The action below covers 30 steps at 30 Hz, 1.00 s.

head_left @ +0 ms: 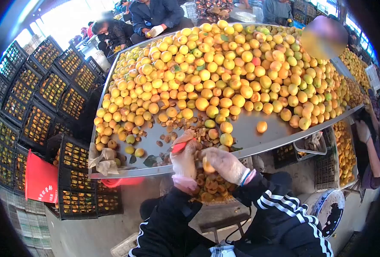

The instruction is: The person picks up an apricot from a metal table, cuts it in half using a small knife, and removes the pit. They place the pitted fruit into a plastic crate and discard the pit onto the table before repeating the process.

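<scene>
My left hand [184, 165], in a pale work glove, is closed at the front edge of the metal table [250, 124]. A small red object [179, 146] shows at its fingers; I cannot tell its kind. Close beside it, my gloved right hand [227, 163] is closed on an orange-yellow apricot [208, 165]. Below both hands, a container is filled with split apricot halves [213, 186]. Brown pits and scraps [168, 138] lie on the metal just beyond my left hand. Whole apricots [207, 73] form a broad heap over the table.
Black crates of apricots [40, 98] stand stacked at the left, near a red bucket [41, 177]. A white bucket with dark stains [329, 212] stands at the lower right. Across the table sit other people [155, 17]; another person's gloved hand [363, 130] shows at the right.
</scene>
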Each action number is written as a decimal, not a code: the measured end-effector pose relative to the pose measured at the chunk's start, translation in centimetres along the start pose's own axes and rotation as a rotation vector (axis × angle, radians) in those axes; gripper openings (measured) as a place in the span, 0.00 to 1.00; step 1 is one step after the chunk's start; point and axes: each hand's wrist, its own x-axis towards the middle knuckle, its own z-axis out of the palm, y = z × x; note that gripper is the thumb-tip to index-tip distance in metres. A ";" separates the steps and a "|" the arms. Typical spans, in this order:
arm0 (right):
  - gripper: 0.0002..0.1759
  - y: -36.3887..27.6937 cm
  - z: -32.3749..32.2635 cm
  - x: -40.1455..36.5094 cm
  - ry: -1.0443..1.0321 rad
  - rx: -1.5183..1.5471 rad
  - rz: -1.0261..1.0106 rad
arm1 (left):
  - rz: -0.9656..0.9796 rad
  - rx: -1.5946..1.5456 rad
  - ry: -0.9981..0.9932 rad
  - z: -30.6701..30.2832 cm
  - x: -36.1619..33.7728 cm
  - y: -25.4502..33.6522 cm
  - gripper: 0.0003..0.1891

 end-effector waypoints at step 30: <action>0.27 -3.2 -4.4 1.0 0.000 0.752 -0.130 | -0.102 0.236 -0.498 1.2 -3.7 4.9 0.05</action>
